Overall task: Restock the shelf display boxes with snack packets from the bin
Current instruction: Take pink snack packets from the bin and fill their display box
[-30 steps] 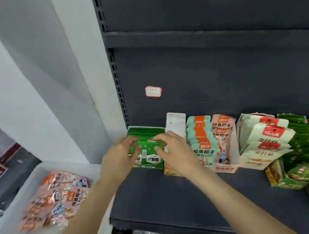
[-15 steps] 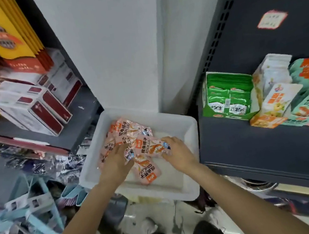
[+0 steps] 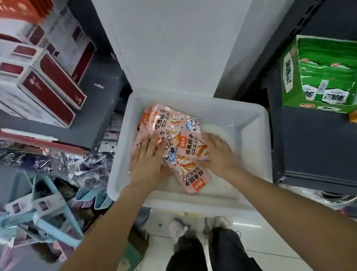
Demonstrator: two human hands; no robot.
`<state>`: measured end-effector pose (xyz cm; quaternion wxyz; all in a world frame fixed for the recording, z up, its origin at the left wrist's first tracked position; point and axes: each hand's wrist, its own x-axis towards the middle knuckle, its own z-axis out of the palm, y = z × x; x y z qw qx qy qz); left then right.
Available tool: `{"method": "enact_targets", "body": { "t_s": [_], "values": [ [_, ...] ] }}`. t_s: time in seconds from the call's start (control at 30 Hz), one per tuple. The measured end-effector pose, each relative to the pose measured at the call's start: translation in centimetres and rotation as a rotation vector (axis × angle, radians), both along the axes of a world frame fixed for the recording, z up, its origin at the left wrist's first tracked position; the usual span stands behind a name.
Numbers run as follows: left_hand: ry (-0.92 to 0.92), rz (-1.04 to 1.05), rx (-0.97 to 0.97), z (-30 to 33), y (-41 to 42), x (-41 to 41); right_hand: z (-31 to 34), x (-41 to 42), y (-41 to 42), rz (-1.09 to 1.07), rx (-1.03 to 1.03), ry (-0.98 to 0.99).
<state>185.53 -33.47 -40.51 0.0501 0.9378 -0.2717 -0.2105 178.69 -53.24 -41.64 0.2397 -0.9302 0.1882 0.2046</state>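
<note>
A white plastic bin [image 3: 251, 131] sits low between two shelf units and holds several pink and orange snack packets [image 3: 171, 122]. My left hand [image 3: 149, 161] lies flat on the packets at the pile's left side, fingers spread. My right hand [image 3: 219, 153] presses against the pile's right side, fingers touching a packet [image 3: 193, 147]. Whether either hand grips a packet is unclear. On the dark shelf [image 3: 322, 144] to the right stands a green display box [image 3: 289, 74] full of green packets.
White and dark red boxes [image 3: 38, 85] stand on a shelf at the left. Light blue plastic hangers [image 3: 36, 211] and wrapped goods are heaped on the floor at lower left. My legs and shoes [image 3: 177, 227] are below the bin. A white pillar [image 3: 172, 34] rises behind it.
My view dropped from the shelf to the bin. Both hands left the green display box and came down onto the pink packets, closing in on the pile from both sides.
</note>
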Motion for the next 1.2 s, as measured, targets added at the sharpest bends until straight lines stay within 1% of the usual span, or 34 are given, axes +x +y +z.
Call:
{"method": "enact_targets", "body": {
  "t_s": [0.1, 0.17, 0.23, 0.3, 0.37, 0.43, 0.47, 0.53, 0.63, 0.7, 0.8, 0.93, 1.03, 1.1, 1.2],
  "values": [
    [0.005, 0.012, -0.032, -0.1, 0.1, 0.1, 0.6, -0.4, 0.0, -0.046, -0.085, -0.034],
    [-0.014, 0.033, -0.089, 0.1, 0.0, -0.1, 0.8, -0.5, 0.1, -0.068, -0.113, -0.003],
    [-0.027, 0.078, -0.195, 0.4, -0.3, -0.2, 0.9, -0.5, 0.3, -0.095, -0.076, -0.004],
    [-0.025, 0.118, -0.317, 0.6, -0.8, -0.1, 1.1, -0.4, 0.7, -0.099, -0.019, -0.047],
    [0.054, 0.196, -0.455, 0.8, -1.3, 0.1, 1.3, -0.2, 1.3, -0.089, 0.057, -0.103],
    [0.197, 0.321, -0.562, 1.1, -1.3, 0.2, 1.3, 0.0, 1.9, -0.061, 0.158, -0.125],
    [0.245, 0.371, -0.578, 1.2, -1.0, 0.2, 1.2, 0.0, 2.2, -0.049, 0.196, -0.123],
    [0.24, 0.421, -0.582, 1.5, 0.2, 0.2, 0.9, 0.1, 2.6, -0.05, 0.221, -0.127],
    [0.075, 0.395, -0.529, 2.3, 2.4, 0.1, 0.3, 0.5, 3.2, -0.103, 0.192, -0.088],
    [0.013, 0.345, -0.512, 2.7, 3.3, 0.1, -0.1, 1.1, 3.7, -0.119, 0.134, -0.052],
    [0.015, 0.293, -0.508, 3.0, 3.7, 0.1, -0.3, 1.9, 4.4, -0.131, 0.037, -0.044],
    [0.032, 0.319, -0.494, 3.8, 3.7, 0.2, 0.1, 2.6, 4.7, -0.2, 0.054, 0.006],
    [0.055, 0.336, -0.488, 4.7, 3.6, 0.0, 1.3, 2.5, 3.9, -0.235, 0.132, -0.061],
    [0.072, 0.333, -0.537, 5.5, 3.6, -0.2, 2.5, 2.0, 3.2, -0.264, 0.216, -0.123],
    [0.101, 0.259, -0.602, 6.7, 3.0, -0.1, 4.9, 1.5, 2.4, -0.243, 0.266, -0.229]
  ]
}}
